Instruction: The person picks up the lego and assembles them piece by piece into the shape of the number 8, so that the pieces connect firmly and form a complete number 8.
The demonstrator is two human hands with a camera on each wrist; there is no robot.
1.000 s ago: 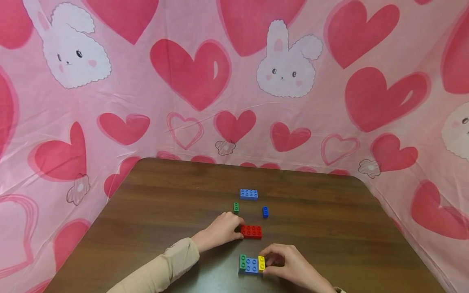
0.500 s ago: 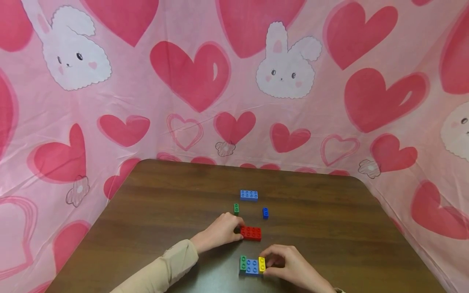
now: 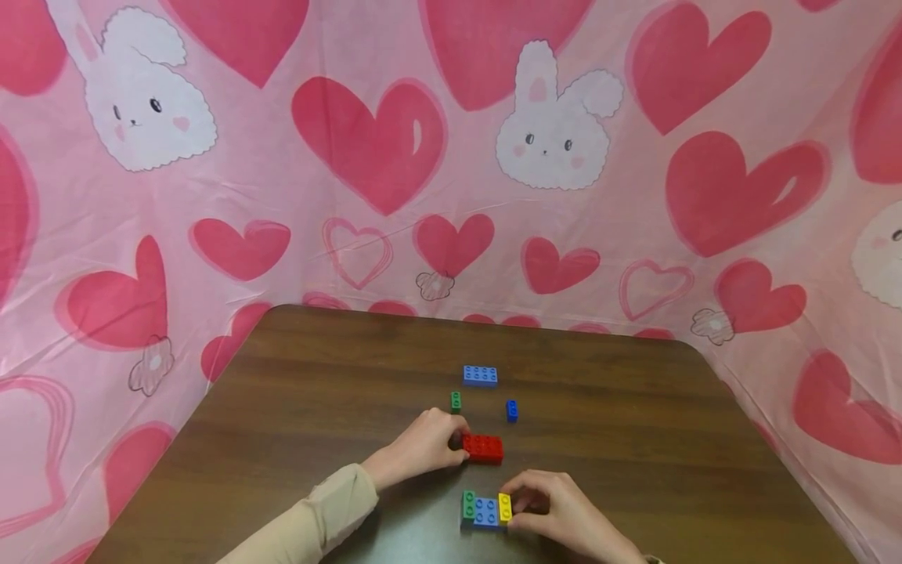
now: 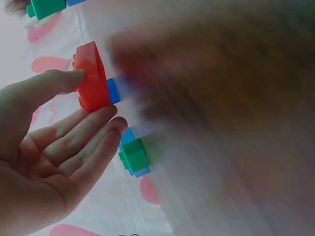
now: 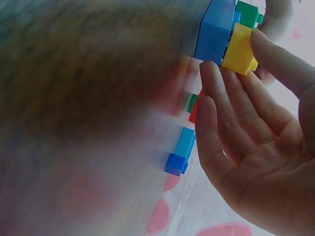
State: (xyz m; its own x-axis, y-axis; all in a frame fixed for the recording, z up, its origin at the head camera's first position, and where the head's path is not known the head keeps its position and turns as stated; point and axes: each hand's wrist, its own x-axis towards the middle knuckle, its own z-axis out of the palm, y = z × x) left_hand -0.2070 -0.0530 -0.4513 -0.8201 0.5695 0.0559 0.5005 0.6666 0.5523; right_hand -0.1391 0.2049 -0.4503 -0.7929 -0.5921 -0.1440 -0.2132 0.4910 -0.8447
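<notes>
My left hand (image 3: 426, 442) pinches the left end of a red eight-stud toy brick (image 3: 483, 449) on the table. In the left wrist view, the thumb lies on one side of that brick and the fingertips on the other. Nearer the table's front, my right hand (image 3: 557, 505) pinches a yellow two-stud brick (image 5: 238, 48) between thumb and fingers. The yellow brick sits on the right end of a light blue brick (image 3: 485, 511), whose left end carries a green brick (image 3: 468, 505). Two rows of blue studs show between them.
Behind the red brick lie a small green brick (image 3: 456, 402), a small dark blue brick (image 3: 512, 410) and, farther back, a light blue eight-stud brick (image 3: 480, 375). A pink cloth (image 3: 395, 180) with hearts and rabbits hangs around the brown table (image 3: 317, 376).
</notes>
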